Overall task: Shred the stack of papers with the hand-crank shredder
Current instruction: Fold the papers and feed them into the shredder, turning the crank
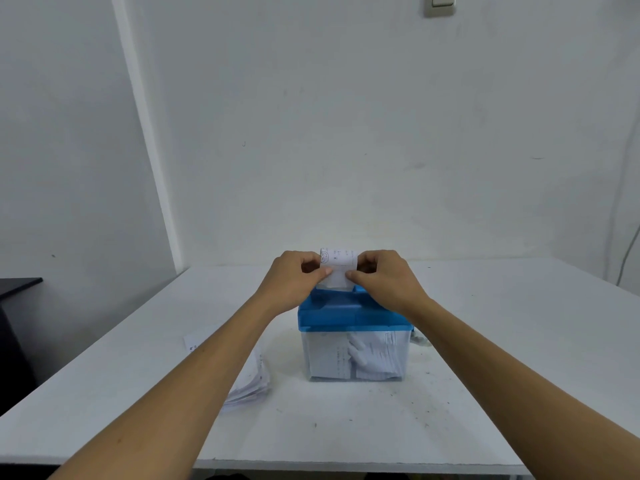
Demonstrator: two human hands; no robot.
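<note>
On the table before me, the shredder stands at centre, its bin holding paper. My left hand and right hand flank a slip of paper upright above its top. The stack of papers lies to its left, partly under my left forearm.

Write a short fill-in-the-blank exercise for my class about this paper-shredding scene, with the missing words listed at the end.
1. Both hands, the left hand and the right hand, hold one slip of paper above the shredder's ____ lid.
2. The clear bin under the lid already holds ____.
3. The stack of papers lies on the table to the ____ of the shredder.

Missing words: blue; paper; left
</note>
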